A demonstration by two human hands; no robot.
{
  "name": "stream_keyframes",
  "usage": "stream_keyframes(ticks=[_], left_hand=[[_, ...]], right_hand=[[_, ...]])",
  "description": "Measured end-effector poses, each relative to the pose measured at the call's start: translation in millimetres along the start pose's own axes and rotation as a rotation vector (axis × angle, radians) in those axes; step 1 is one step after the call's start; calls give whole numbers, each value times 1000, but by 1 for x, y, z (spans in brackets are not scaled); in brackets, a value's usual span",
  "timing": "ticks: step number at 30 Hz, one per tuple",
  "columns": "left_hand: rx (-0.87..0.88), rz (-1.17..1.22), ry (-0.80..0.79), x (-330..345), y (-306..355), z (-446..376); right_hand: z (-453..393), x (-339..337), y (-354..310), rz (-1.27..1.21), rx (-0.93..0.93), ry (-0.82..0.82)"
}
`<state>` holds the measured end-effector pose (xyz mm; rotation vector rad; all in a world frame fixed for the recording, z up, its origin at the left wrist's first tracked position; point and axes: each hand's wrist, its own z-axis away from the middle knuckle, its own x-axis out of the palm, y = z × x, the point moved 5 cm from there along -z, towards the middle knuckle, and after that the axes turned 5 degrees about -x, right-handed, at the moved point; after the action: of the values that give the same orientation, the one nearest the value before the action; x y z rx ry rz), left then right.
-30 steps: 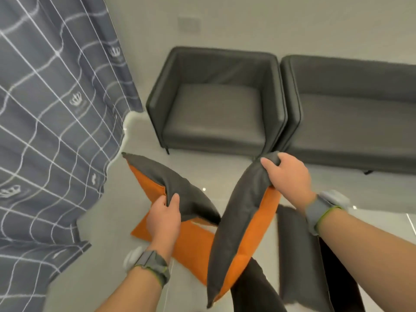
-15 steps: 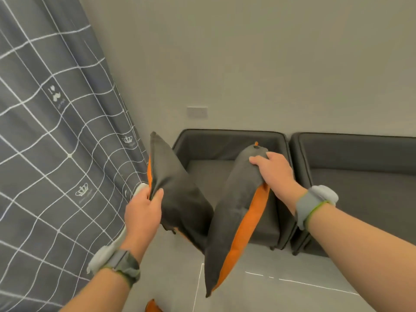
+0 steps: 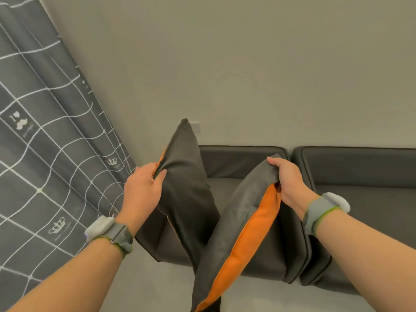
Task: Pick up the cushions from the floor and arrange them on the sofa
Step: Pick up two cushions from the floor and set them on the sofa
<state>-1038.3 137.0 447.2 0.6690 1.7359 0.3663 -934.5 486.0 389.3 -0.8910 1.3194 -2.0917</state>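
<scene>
I hold two grey-and-orange cushions in the air in front of a dark grey sofa. My left hand (image 3: 144,188) grips the left cushion (image 3: 186,194) by its edge; it hangs with one corner up. My right hand (image 3: 287,181) grips the top corner of the right cushion (image 3: 238,233), whose orange side faces me. Both cushions hang in front of the left armchair section (image 3: 229,163) of the sofa. The wider sofa section (image 3: 364,172) stands beside it on the right. The cushions' lower corners overlap near the frame's bottom middle.
A grey curtain (image 3: 45,154) with a white grid pattern hangs on the left, close to my left arm. A plain wall with a socket plate (image 3: 196,127) rises behind the sofa. Pale floor (image 3: 153,287) shows below the seats.
Both hands have lifted the cushions from floor level up toward the armchair section. The view has tilted up and come closer to the sofa; the floor cushions have left the frame.
</scene>
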Motion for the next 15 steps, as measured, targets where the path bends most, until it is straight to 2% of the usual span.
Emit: stream_keyframes(ticks=[8, 13, 15], left_hand=[[-20, 40, -142, 71, -22, -179], [-68, 98, -383, 142, -49, -306], [-65, 71, -497, 183, -66, -348]], right_hand=[[-150, 31, 22, 52, 136, 114], [-259, 51, 49, 235, 388, 200], [-300, 58, 61, 323, 431, 251]])
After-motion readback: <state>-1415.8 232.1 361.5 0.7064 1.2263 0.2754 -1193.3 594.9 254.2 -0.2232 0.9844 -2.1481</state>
